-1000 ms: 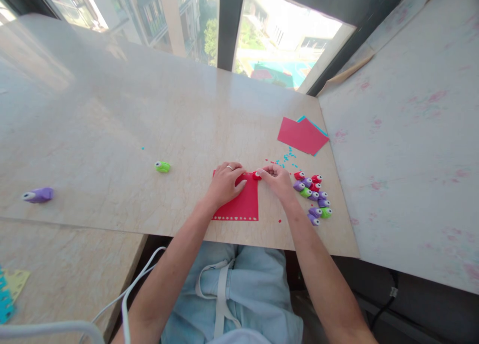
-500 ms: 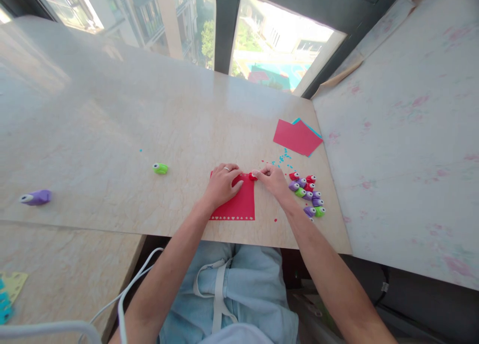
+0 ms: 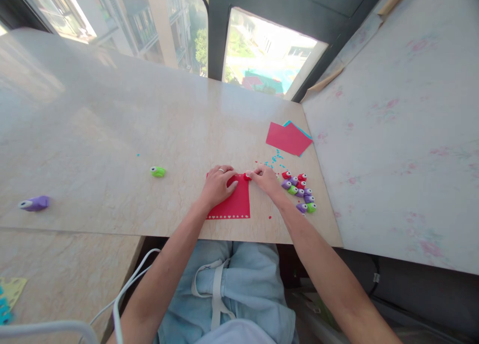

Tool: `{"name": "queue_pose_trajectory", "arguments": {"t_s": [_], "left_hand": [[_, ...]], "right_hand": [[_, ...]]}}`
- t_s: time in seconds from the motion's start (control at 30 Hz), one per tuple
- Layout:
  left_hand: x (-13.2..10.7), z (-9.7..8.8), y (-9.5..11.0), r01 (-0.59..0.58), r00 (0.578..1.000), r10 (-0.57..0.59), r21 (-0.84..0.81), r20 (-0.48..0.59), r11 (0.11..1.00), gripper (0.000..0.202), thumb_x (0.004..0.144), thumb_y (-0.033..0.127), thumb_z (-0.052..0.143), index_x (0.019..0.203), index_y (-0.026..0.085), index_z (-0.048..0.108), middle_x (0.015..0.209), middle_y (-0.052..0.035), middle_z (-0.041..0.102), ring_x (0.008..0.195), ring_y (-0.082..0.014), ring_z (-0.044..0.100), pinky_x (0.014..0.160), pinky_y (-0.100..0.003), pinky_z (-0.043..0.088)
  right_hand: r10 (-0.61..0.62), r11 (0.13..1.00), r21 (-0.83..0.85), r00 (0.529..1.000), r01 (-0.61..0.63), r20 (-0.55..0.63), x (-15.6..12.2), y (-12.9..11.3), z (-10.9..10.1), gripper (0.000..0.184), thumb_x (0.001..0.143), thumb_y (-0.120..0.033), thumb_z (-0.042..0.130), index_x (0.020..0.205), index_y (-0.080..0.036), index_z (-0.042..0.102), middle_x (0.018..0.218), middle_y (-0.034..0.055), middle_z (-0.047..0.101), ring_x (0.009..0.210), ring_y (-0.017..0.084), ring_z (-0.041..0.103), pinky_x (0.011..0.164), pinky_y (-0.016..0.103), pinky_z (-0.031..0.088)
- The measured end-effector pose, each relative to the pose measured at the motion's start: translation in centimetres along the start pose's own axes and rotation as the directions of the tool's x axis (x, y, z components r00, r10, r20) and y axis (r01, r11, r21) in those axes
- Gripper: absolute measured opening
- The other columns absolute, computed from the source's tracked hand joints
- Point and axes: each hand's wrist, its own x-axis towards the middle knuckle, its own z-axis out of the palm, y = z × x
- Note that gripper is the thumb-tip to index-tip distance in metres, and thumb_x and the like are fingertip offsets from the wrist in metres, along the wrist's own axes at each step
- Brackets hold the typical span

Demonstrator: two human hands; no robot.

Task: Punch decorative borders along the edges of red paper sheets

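A red paper square (image 3: 235,204) with a row of punched hearts along its near edge lies on the marble table (image 3: 112,134). My left hand (image 3: 217,185) rests flat on its left part, fingers spread, a ring on one finger. My right hand (image 3: 266,179) is closed round a small red craft punch (image 3: 247,176) set on the paper's far right corner. Just right of that hand lies a cluster of several small red, purple and green punches (image 3: 298,190).
A green punch (image 3: 157,172) and a purple punch (image 3: 34,203) lie apart on the left. Red and blue sheets (image 3: 287,138) are stacked at the far right, with blue and red scraps (image 3: 275,159) near them. White cable (image 3: 123,294) hangs below the table edge. Windows are behind.
Both hands stay on the red paper and the punch. The view has tilted and shifted slightly, so everything sits a little further left in the picture.
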Motion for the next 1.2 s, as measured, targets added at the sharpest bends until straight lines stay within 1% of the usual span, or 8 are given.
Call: {"name": "queue_pose_trajectory", "arguments": {"t_s": [0.17, 0.3, 0.4, 0.47, 0.53, 0.63, 0.8, 1.2], "left_hand": [[0.0, 0.1, -0.1, 0.005, 1.0, -0.005, -0.001, -0.001, 1.0, 0.023, 0.087, 0.025, 0.06, 0.107, 0.022, 0.071, 0.116, -0.0092, 0.068, 0.111, -0.0275, 0.056, 0.097, -0.045, 0.045], [0.0, 0.0, 0.0, -0.008, 1.0, 0.008, -0.006, -0.004, 1.0, 0.022, 0.086, 0.024, 0.06, 0.105, 0.022, 0.071, 0.116, -0.0084, 0.068, 0.11, -0.0265, 0.057, 0.097, -0.044, 0.044], [0.0, 0.0, 0.1, -0.005, 1.0, 0.005, -0.003, -0.001, 1.0, 0.021, 0.086, 0.024, 0.06, 0.105, 0.022, 0.071, 0.116, -0.0085, 0.068, 0.11, -0.0267, 0.056, 0.097, -0.044, 0.045], [0.0, 0.0, 0.1, -0.003, 1.0, 0.003, 0.0, 0.001, 1.0, 0.022, 0.087, 0.025, 0.06, 0.105, 0.022, 0.071, 0.117, -0.0089, 0.068, 0.111, -0.0271, 0.056, 0.096, -0.044, 0.045], [0.0, 0.0, 0.1, -0.005, 1.0, 0.005, 0.0, 0.0, 1.0, 0.022, 0.087, 0.025, 0.059, 0.106, 0.022, 0.071, 0.117, -0.009, 0.068, 0.111, -0.0272, 0.056, 0.096, -0.044, 0.045], [0.0, 0.0, -0.1, -0.006, 1.0, 0.006, -0.008, -0.007, 1.0, 0.023, 0.087, 0.025, 0.06, 0.106, 0.021, 0.071, 0.117, -0.0091, 0.068, 0.11, -0.0269, 0.056, 0.097, -0.044, 0.045], [0.0, -0.1, -0.3, -0.002, 1.0, 0.002, -0.03, -0.003, 1.0, 0.023, 0.086, 0.023, 0.06, 0.106, 0.02, 0.071, 0.116, -0.0095, 0.067, 0.109, -0.0259, 0.057, 0.099, -0.044, 0.045], [-0.1, 0.0, -0.3, 0.012, 1.0, -0.012, -0.028, -0.004, 1.0, 0.023, 0.087, 0.023, 0.06, 0.108, 0.02, 0.07, 0.118, -0.0089, 0.067, 0.112, -0.0261, 0.056, 0.102, -0.045, 0.044]], "right_hand": [[0.074, 0.982, 0.165, 0.994, -0.087, 0.083, 0.0, 0.4, -0.3, 0.033, 0.073, -0.049, 0.066, 0.061, -0.021, 0.053, 0.053, -0.0043, 0.053, 0.05, 0.013, 0.046, 0.053, 0.027, 0.035], [0.103, 0.942, 0.308, 0.988, -0.134, 0.117, -0.7, 0.2, -0.6, 0.043, 0.079, -0.063, 0.058, 0.067, -0.022, 0.053, 0.054, -0.0046, 0.05, 0.047, 0.011, 0.04, 0.05, 0.027, 0.032], [0.083, 0.92, 0.374, 0.99, -0.119, 0.112, -1.4, 0.2, -0.6, 0.044, 0.08, -0.063, 0.058, 0.086, -0.021, 0.063, 0.058, -0.0054, 0.05, 0.05, 0.012, 0.041, 0.051, 0.026, 0.033], [0.022, 0.939, 0.338, 0.994, -0.057, 0.107, -1.8, 0.3, -0.4, 0.05, 0.079, -0.06, 0.062, 0.108, -0.02, 0.066, 0.058, -0.0069, 0.048, 0.052, 0.013, 0.042, 0.052, 0.026, 0.034], [-0.061, 0.969, 0.246, 0.994, 0.036, 0.094, -2.2, 0.6, 0.1, 0.053, 0.079, -0.055, 0.064, 0.117, -0.018, 0.067, 0.058, -0.0073, 0.046, 0.053, 0.013, 0.043, 0.054, 0.026, 0.036], [-0.122, 0.988, 0.097, 0.992, 0.123, -0.015, -2.8, 1.0, 1.2, 0.045, 0.083, -0.05, 0.062, 0.113, -0.017, 0.072, 0.058, -0.0055, 0.048, 0.055, 0.014, 0.046, 0.058, 0.027, 0.038], [-0.161, 0.986, -0.072, 0.959, 0.148, -0.232, -3.9, 1.2, 2.5, 0.04, 0.089, -0.049, 0.056, 0.108, -0.018, 0.072, 0.07, 0.0023, 0.064, 0.065, 0.019, 0.056, 0.069, 0.031, 0.045], [-0.143, 0.989, -0.015, 0.937, 0.146, -0.32, -4.6, 2.5, 2.5, 0.034, 0.093, -0.044, 0.053, 0.107, -0.017, 0.069, 0.087, 0.0084, 0.067, 0.075, 0.023, 0.059, 0.074, 0.037, 0.049]]}}
